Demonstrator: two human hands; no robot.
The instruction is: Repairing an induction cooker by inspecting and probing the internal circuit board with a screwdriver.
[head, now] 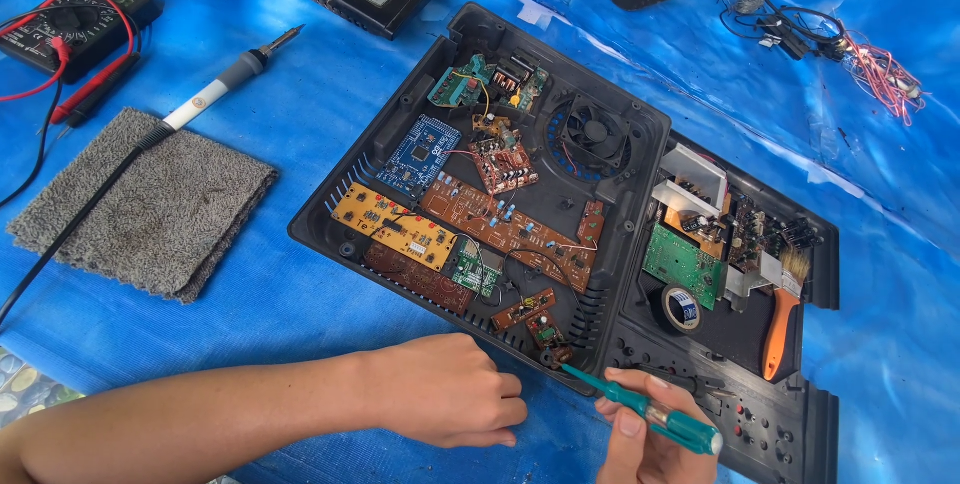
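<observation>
Right hand: I see it (645, 429) pinching a slim green-handled screwdriver (650, 416), tip at the tray's 6 o'clock corner.
Left hand: loosely curled (450, 389) on the blue counter (300, 314), holding nothing.
Tray: black plastic housing (480, 179) with loose circuit boards; I judge it light, stiff, fragile, so hold its rim.

A grey towel (145, 206) lies on the blue sheet (300, 314) at nine o'clock, with a soldering iron (215, 89) resting across its upper edge. At ten o'clock sits a multimeter (75, 24) with red leads. At four o'clock an orange-handled brush (783, 309) lies beside a tape roll (683, 307). Tangled wires (880, 69), perhaps with small parts, lie at one o'clock.
</observation>
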